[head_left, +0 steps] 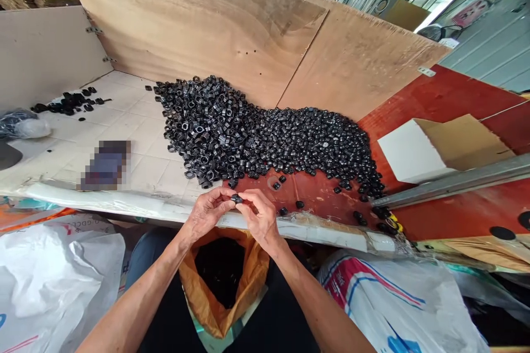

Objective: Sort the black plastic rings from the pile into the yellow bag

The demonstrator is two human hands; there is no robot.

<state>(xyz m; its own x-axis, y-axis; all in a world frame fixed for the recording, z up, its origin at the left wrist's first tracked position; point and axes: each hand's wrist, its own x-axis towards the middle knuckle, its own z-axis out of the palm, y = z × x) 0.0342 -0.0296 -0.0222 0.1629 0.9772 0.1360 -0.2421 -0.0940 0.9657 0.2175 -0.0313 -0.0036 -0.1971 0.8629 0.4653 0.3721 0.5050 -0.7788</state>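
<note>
Between my two hands is one small black plastic part [236,198], pinched by the fingertips of both. My left hand [208,210] grips it from the left with thumb and forefinger. From the other side, my right hand [260,215] closes on the same part. Just beyond my fingers spreads a pile of black plastic rings [202,127], which runs at the right into a pile of smaller black pieces [318,140]. Under my hands, between my legs, an orange-brown sack [256,287] stands with its mouth wide; dark contents inside are hard to make out.
A plywood board [199,22] walls off the back. At right are a cardboard box [414,149] and a metal bar [455,179]. A blurred rectangular item [105,165] lies left, below some loose black parts [68,103]. White sacks [53,281] flank my legs.
</note>
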